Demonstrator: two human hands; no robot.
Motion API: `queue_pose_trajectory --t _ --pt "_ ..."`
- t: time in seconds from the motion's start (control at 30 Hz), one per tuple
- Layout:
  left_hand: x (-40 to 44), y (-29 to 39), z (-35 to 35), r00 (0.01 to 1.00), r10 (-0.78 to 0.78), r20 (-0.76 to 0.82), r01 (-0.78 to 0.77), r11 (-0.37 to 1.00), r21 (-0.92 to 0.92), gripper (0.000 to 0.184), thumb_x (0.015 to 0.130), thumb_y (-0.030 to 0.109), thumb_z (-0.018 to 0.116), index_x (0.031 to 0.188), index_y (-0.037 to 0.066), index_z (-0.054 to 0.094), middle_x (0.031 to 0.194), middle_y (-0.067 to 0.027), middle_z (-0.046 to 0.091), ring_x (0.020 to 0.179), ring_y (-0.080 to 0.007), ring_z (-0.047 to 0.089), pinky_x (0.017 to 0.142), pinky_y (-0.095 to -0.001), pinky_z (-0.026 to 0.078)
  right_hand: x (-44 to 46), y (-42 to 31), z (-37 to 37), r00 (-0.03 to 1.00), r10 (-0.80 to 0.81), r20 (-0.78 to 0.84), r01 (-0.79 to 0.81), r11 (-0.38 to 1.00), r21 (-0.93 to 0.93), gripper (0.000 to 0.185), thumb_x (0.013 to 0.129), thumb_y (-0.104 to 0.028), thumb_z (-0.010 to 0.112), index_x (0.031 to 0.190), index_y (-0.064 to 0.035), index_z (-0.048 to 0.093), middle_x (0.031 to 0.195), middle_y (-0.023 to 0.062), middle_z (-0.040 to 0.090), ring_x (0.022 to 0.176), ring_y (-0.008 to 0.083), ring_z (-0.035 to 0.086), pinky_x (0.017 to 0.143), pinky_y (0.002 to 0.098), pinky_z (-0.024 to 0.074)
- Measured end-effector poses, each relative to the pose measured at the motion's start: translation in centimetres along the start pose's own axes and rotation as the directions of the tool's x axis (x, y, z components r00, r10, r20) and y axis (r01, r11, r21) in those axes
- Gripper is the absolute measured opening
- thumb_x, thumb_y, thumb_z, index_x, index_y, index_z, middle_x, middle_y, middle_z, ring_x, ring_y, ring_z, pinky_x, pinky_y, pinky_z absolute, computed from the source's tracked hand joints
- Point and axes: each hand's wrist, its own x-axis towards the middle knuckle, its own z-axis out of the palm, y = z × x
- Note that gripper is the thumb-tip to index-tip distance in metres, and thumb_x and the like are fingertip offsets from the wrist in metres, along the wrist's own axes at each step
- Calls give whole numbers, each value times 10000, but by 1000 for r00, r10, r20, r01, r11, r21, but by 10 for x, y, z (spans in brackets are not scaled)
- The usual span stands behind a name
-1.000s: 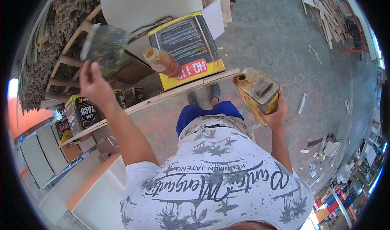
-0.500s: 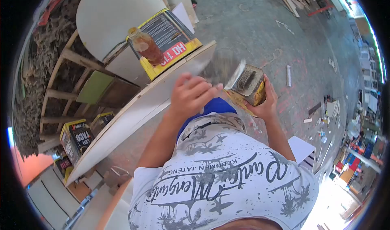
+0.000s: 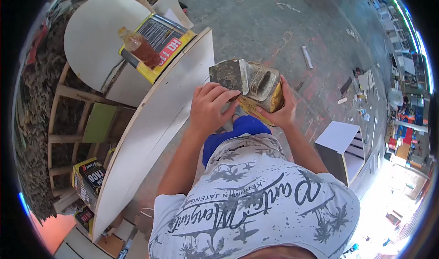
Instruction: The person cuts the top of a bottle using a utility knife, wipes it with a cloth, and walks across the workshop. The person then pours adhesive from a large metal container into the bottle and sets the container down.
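A square, rusty yellow metal can [image 3: 274,99] is gripped by my right hand [image 3: 284,108], with fingers and thumb around its side. The stained top of the can has a dark recess. A flat, dark, stained metal plate [image 3: 227,76] with a pale bent edge lies against the can's left side. My left hand [image 3: 212,104] is at the plate's lower edge, fingers bent and closed on it. Whether the plate joins onto the can is hidden.
Left of me stands a white board [image 3: 155,112] with a wooden edge. By its upper end, a bottle of reddish-brown liquid [image 3: 141,48] rests on a black-and-yellow HQ can [image 3: 162,30]. A white-topped box [image 3: 337,135] stands on the right. Scraps litter the concrete floor [image 3: 256,26].
The can has shifted slightly left in view, and its recessed top shows more. The plate, blurred before, is now sharp and farther left. My left hand's fingers have closed in toward it.
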Motion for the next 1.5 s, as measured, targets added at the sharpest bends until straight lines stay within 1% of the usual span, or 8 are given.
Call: queue_pose_trajectory --t 0.13,0.43,0.77,1.1,1.17,1.33,1.37,1.5 --pt "9 17 -8 993 -106 43 111 986 -121 384 738 204 847 1100 144 736 881 -20 674 893 -257 629 846 -407 452 -9 0 -1 999 -31 -28 31 999 9 1156 597 -289 977 1505 103 378 1345 235 617 1236 330 636 1048 411 496" --pt "60 74 30 969 -141 202 110 982 156 452 767 377 824 1098 104 682 1051 -67 637 976 -271 590 834 -419 444 -36 48 11 989 -80 -127 94 990 103 1163 536 -240 954 1494 96 386 1381 278 574 1249 427 606 1049 478 495" --pt "60 58 122 934 -156 322 74 965 251 341 777 158 751 1091 124 624 1035 -55 666 969 -292 606 822 -439 451 -69 111 31 983 -4 -186 10 1000 28 1225 541 -311 969 1536 26 340 1469 232 526 1387 515 454 1133 554 414" --pt "-54 -67 273 648 -460 608 456 873 174 145 801 91 659 940 129 637 950 -103 638 1044 -363 630 837 -516 488 -108 184 9 890 366 272 -341 930 -138 951 826 -331 809 1559 14 311 1533 248 432 1399 423 435 1145 479 383" --pt "-96 -124 316 439 -532 725 532 804 268 88 799 99 646 887 97 640 1035 -134 664 1081 -376 638 843 -550 505 -151 218 -2 837 484 258 -435 872 -224 888 858 -324 774 1555 10 337 1528 249 440 1394 415 448 1136 474 398" --pt "-176 -239 408 419 -519 745 391 844 368 165 792 148 666 947 118 715 1215 -137 679 1147 -348 646 891 -517 550 -351 309 -72 546 783 297 -739 617 -271 802 845 -224 780 1531 -35 410 1223 229 657 1093 343 663 948 435 531" --pt "-187 -258 417 415 -494 764 343 863 372 192 789 159 673 968 122 732 1252 -135 676 1166 -342 645 904 -508 558 -349 289 -102 327 889 321 -849 426 -314 753 858 -219 769 1509 -27 442 1207 234 662 1084 332 669 931 428 540" --pt "-236 -325 442 57 -561 826 137 824 550 386 768 253 722 1139 152 756 1330 -148 644 1254 -340 614 981 -478 550 -511 280 -194 87 983 160 -878 152 -454 634 857 -232 738 1388 62 556 1047 208 725 926 273 710 824 386 563"
